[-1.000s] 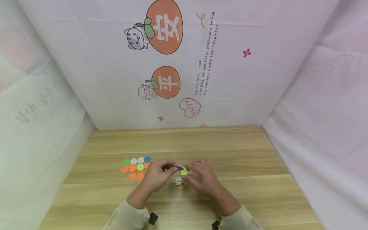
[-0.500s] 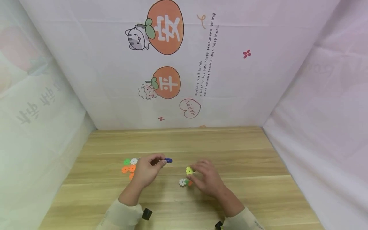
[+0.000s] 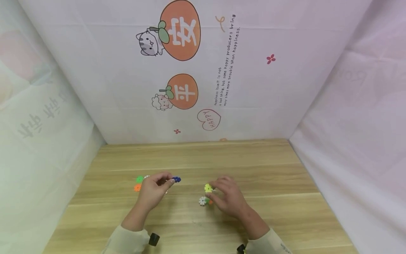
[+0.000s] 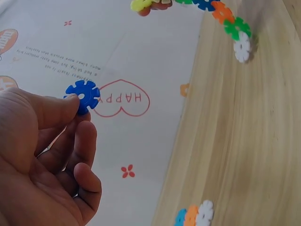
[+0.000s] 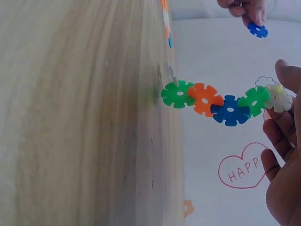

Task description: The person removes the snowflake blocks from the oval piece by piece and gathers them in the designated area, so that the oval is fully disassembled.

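Observation:
My left hand [image 3: 153, 190] pinches a dark blue snowflake building disc [image 4: 88, 89] between thumb and fingers, its notched rim sticking out. To the right, my right hand [image 3: 226, 197] holds one end of a linked chain of snowflake discs. A yellow disc [image 3: 208, 188] sits at that held end beside a white one [image 5: 281, 101]. From there run a green disc [image 5: 254, 100], a blue disc [image 5: 230, 116], an orange disc [image 5: 205, 100] and another green disc [image 5: 177, 94]. A white disc [image 4: 242, 49] ends the chain, low near the tabletop. A gap separates the two hands.
Loose discs lie on the wooden table [image 3: 253, 158] at the left, partly hidden behind my left hand; a green disc [image 3: 140, 179] and an orange disc [image 3: 137, 187] show there. A printed white cloth [image 3: 247, 88] stands behind the table and on both sides.
My left hand has drawn back to the left with the blue disc, away from the yellow disc. The right hand and its chain have shifted slightly right.

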The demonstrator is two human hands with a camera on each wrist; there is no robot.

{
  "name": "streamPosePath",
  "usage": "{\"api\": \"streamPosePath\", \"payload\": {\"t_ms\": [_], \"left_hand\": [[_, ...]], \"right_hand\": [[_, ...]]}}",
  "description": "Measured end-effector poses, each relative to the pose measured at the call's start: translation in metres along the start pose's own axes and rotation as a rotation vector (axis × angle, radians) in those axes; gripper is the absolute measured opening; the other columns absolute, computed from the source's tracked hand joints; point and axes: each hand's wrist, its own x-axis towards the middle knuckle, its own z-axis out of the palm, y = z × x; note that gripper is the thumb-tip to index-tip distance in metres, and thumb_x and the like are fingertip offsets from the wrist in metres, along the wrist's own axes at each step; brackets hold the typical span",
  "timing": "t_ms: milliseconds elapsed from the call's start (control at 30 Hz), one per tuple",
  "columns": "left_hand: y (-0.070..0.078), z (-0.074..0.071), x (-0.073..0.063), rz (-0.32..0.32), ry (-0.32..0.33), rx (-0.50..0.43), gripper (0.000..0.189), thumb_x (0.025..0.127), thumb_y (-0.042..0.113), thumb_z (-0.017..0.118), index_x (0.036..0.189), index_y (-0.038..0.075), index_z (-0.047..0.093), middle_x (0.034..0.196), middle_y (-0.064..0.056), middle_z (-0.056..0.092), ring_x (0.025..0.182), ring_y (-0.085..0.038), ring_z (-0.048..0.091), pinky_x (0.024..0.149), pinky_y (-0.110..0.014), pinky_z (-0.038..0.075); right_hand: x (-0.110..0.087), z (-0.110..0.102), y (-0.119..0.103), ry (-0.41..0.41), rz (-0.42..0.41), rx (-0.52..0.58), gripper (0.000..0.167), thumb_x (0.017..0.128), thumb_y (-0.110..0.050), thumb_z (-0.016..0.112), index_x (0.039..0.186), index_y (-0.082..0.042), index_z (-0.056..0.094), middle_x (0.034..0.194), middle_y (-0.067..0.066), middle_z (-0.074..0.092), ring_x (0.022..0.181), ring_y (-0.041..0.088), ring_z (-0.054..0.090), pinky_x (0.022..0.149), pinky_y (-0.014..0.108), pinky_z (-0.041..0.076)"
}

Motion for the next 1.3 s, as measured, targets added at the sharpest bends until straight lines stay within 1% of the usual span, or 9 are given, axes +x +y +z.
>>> {"api": "streamPosePath", "payload": {"t_ms": [67, 200, 500, 667, 800, 900, 1033, 1200, 1300], "left_hand": [[-0.004, -0.003, -0.001, -0.011, -0.010, 0.005, 0.006, 0.093, 0.024, 0.081, 0.094, 0.018, 0.078, 0.087, 0.005, 0.072, 0.077, -0.018, 0.060, 0.066, -0.027, 0.052], [-0.013, -0.008, -0.003, -0.033, -0.025, 0.005, 0.006, 0.092, 0.024, 0.081, 0.095, 0.018, 0.078, 0.089, 0.004, 0.072, 0.080, -0.018, 0.062, 0.070, -0.027, 0.053], [-0.026, -0.022, -0.008, -0.083, -0.001, 0.023, 0.006, 0.093, 0.019, 0.081, 0.098, 0.017, 0.079, 0.095, 0.003, 0.073, 0.087, -0.018, 0.064, 0.076, -0.026, 0.055], [-0.034, -0.032, -0.014, -0.118, -0.016, 0.029, 0.010, 0.094, 0.024, 0.080, 0.100, 0.017, 0.078, 0.099, 0.002, 0.073, 0.089, -0.018, 0.063, 0.076, -0.027, 0.054], [-0.040, -0.039, -0.016, -0.149, -0.032, 0.051, 0.013, 0.095, 0.028, 0.078, 0.103, 0.018, 0.077, 0.102, 0.002, 0.074, 0.091, -0.019, 0.065, 0.073, -0.029, 0.055], [-0.046, -0.043, -0.018, -0.171, -0.029, 0.073, 0.016, 0.096, 0.029, 0.077, 0.106, 0.017, 0.077, 0.104, 0.002, 0.074, 0.095, -0.019, 0.067, 0.076, -0.028, 0.056], [-0.053, -0.050, -0.021, -0.202, -0.022, 0.068, 0.018, 0.096, 0.027, 0.077, 0.108, 0.014, 0.077, 0.107, 0.000, 0.075, 0.100, -0.019, 0.067, 0.080, -0.026, 0.056], [-0.063, -0.059, -0.025, -0.204, -0.028, 0.072, 0.019, 0.097, 0.024, 0.076, 0.111, 0.012, 0.077, 0.109, -0.002, 0.076, 0.101, -0.021, 0.068, 0.079, -0.026, 0.057], [-0.069, -0.065, -0.027, -0.209, -0.026, 0.118, 0.020, 0.098, 0.025, 0.074, 0.113, 0.012, 0.077, 0.110, -0.003, 0.076, 0.105, -0.022, 0.069, 0.085, -0.031, 0.057]], "right_hand": [[0.000, 0.000, 0.000, -0.001, 0.002, -0.001, 0.026, 0.087, -0.027, 0.085, 0.107, -0.012, 0.077, 0.096, -0.007, 0.074, 0.093, 0.016, 0.062, 0.088, 0.041, 0.048], [-0.001, -0.001, 0.000, 0.001, -0.001, -0.010, 0.026, 0.087, -0.028, 0.085, 0.107, -0.013, 0.077, 0.096, -0.008, 0.074, 0.094, 0.016, 0.062, 0.087, 0.041, 0.048], [0.001, -0.003, 0.000, 0.002, 0.004, -0.008, 0.028, 0.088, -0.030, 0.084, 0.108, -0.012, 0.077, 0.098, -0.006, 0.075, 0.096, 0.017, 0.063, 0.089, 0.041, 0.048], [0.002, -0.003, -0.002, -0.013, 0.026, 0.017, 0.029, 0.088, -0.028, 0.085, 0.111, -0.012, 0.077, 0.098, -0.007, 0.074, 0.097, 0.015, 0.061, 0.091, 0.041, 0.047], [0.002, -0.003, -0.002, -0.015, 0.031, 0.019, 0.030, 0.090, -0.032, 0.082, 0.111, -0.012, 0.077, 0.098, -0.008, 0.073, 0.097, 0.014, 0.061, 0.092, 0.040, 0.046], [0.002, -0.003, -0.002, -0.019, 0.033, 0.015, 0.030, 0.092, -0.035, 0.080, 0.111, -0.012, 0.077, 0.097, -0.008, 0.073, 0.097, 0.013, 0.061, 0.092, 0.040, 0.046], [0.003, -0.004, -0.001, -0.021, 0.028, 0.018, 0.029, 0.092, -0.034, 0.081, 0.111, -0.012, 0.077, 0.097, -0.008, 0.073, 0.096, 0.013, 0.061, 0.091, 0.040, 0.046], [0.003, -0.004, 0.000, -0.005, 0.011, 0.013, 0.028, 0.089, -0.029, 0.084, 0.110, -0.012, 0.077, 0.097, -0.007, 0.074, 0.095, 0.014, 0.061, 0.089, 0.040, 0.047], [0.003, -0.004, 0.000, -0.003, 0.010, 0.010, 0.027, 0.088, -0.028, 0.084, 0.109, -0.012, 0.077, 0.097, -0.007, 0.074, 0.095, 0.014, 0.061, 0.089, 0.040, 0.047]]}}
